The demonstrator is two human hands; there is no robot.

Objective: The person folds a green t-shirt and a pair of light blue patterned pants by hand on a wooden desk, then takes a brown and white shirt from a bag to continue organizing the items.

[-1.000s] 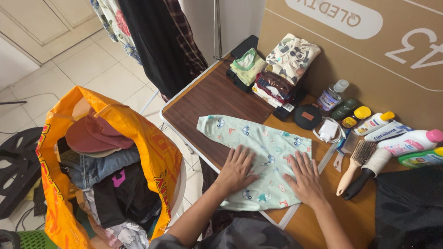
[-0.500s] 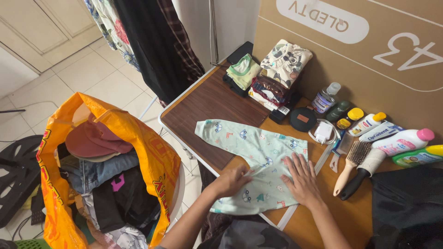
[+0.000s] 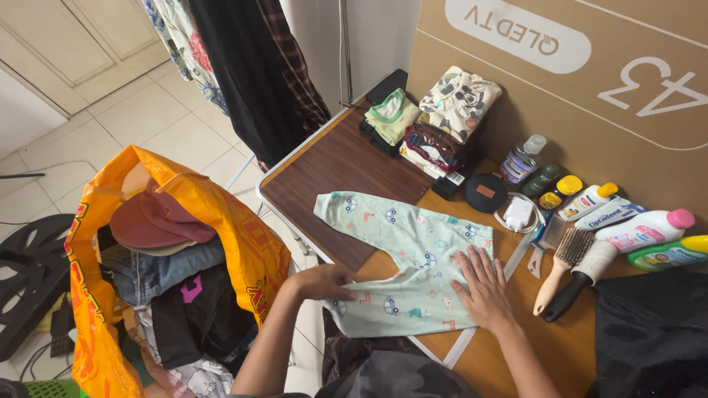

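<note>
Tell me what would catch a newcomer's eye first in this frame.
The pale green printed baby garment spread on the brown table, with the left hand gripping its near edge and the right hand pressed flat on it. Next, the bright orange bag stuffed with clothes on the floor to the left. Behind, folded clothes are stacked against a cardboard box, with bottles and brushes along it.
</note>
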